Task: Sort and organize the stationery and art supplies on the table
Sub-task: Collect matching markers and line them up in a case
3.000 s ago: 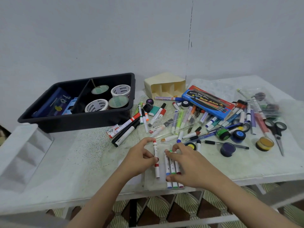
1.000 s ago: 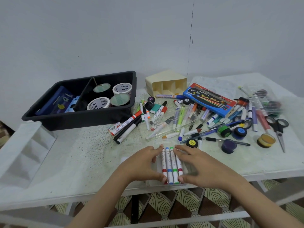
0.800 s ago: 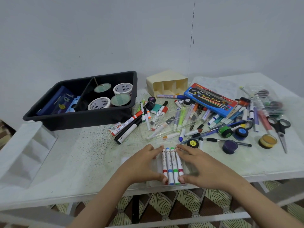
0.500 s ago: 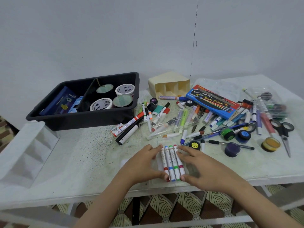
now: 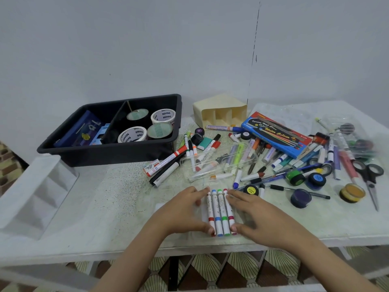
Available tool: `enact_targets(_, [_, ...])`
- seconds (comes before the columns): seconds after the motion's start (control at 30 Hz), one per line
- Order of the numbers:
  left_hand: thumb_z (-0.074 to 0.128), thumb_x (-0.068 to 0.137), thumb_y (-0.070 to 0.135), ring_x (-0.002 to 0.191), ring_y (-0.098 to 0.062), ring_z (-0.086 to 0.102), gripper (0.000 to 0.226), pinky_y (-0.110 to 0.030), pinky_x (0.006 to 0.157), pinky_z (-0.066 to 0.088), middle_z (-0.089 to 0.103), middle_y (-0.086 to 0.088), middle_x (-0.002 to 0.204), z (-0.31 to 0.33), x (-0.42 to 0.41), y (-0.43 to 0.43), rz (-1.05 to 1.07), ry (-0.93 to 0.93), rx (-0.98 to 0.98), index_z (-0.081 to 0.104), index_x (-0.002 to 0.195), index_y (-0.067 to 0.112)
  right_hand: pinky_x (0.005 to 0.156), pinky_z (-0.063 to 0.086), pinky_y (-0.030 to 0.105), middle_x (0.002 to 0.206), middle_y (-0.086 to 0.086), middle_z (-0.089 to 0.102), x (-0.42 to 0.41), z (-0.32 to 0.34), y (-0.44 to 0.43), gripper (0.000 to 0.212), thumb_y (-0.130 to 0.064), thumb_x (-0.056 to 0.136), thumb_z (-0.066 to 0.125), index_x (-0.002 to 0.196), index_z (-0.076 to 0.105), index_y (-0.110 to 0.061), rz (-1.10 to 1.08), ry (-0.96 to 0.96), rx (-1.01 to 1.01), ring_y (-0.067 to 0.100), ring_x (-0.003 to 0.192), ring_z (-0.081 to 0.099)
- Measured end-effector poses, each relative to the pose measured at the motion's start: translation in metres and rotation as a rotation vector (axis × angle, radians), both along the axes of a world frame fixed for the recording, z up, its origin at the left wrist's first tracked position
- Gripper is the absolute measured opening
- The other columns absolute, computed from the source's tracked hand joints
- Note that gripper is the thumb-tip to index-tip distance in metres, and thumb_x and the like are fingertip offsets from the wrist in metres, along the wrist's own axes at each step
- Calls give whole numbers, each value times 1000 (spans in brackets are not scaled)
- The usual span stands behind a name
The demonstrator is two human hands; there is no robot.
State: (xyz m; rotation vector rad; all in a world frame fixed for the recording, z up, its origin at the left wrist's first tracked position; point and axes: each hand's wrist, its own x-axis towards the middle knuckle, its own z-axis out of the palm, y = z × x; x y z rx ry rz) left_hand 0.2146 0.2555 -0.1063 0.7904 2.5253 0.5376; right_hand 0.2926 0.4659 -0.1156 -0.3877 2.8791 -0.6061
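Four white markers (image 5: 220, 209) with red, blue, green and magenta caps lie side by side near the table's front edge, on a clear plastic sheet. My left hand (image 5: 185, 209) presses against the red one from the left with fairly straight fingers. My right hand (image 5: 259, 216) presses against the magenta one from the right. Behind them lies a heap of loose markers and pens (image 5: 248, 157), partly over a clear pen case (image 5: 219, 163).
A black tray (image 5: 109, 152) at the back left holds tape rolls (image 5: 163, 115) and blue packs. A cream organizer (image 5: 221, 111), a blue watercolour box (image 5: 275, 133), paint pots (image 5: 300, 198) and scissors (image 5: 367, 175) lie right. A white stepped rack (image 5: 35, 192) sits far left.
Three seconds ago my left hand held the red marker apart from the others. It now lies with them, and both hands squeeze the row together. In the last second the hands barely moved.
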Motion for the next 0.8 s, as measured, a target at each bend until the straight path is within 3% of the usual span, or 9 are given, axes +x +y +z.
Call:
enact_targets(0.2, [76, 70, 51, 90, -1, 43, 100, -19, 80, 39, 42, 12, 111, 2, -2, 2, -38, -42, -21, 18, 149, 31, 110, 27, 24, 156, -20, 7, -7, 1, 1, 72, -51, 87, 56, 149, 26, -28, 12, -6, 17, 2, 139, 20])
enact_targets(0.33, [67, 82, 42, 73, 2, 53, 59, -18, 71, 46, 62, 17, 108, 11, -12, 2, 66, -29, 137, 48, 136, 28, 106, 34, 23, 153, -20, 19, -11, 1, 3, 64, -49, 88, 55, 145, 33, -30, 2, 11, -59, -2, 131, 33])
enact_targets(0.43, [62, 89, 28, 69, 2, 53, 36, -17, 69, 47, 63, 19, 90, 19, -24, 7, 185, 186, 231, 59, 124, 27, 83, 41, 12, 136, -25, 40, -12, 3, 7, 51, -43, 90, 54, 139, 41, -35, -30, 87, -177, -11, 92, 49])
enact_targets(0.53, [61, 88, 20, 86, -7, 54, 27, -24, 85, 44, 64, 6, 98, 28, -53, 12, 167, 549, 194, 66, 115, 19, 76, 45, 16, 113, -27, 48, -19, 8, 13, 43, -39, 91, 55, 134, 48, -36, -93, 183, -228, -1, 86, 53])
enact_targets(0.63, [64, 83, 19, 110, -24, 50, 29, -35, 98, 31, 60, -6, 115, 39, -94, 21, 109, 835, -32, 68, 111, 14, 73, 41, 15, 107, -20, 51, -39, 15, 20, 38, -35, 92, 54, 130, 52, -32, -130, 248, -208, -8, 83, 48])
enact_targets(0.7, [60, 85, 27, 132, -31, 33, 31, -46, 112, 15, 47, -13, 135, 48, -117, 30, 85, 865, -304, 67, 112, 14, 70, 38, 14, 106, -18, 50, -55, 21, 25, 37, -34, 93, 53, 129, 53, -32, -152, 244, -189, -10, 76, 44])
enact_targets(0.8, [59, 85, 46, 143, -35, 12, 42, -53, 114, -6, 30, -19, 149, 55, -144, 47, 10, 864, -633, 66, 110, 13, 66, 34, 10, 105, -20, 46, -78, 26, 31, 34, -33, 94, 52, 128, 53, -32, -171, 248, -178, -13, 72, 40])
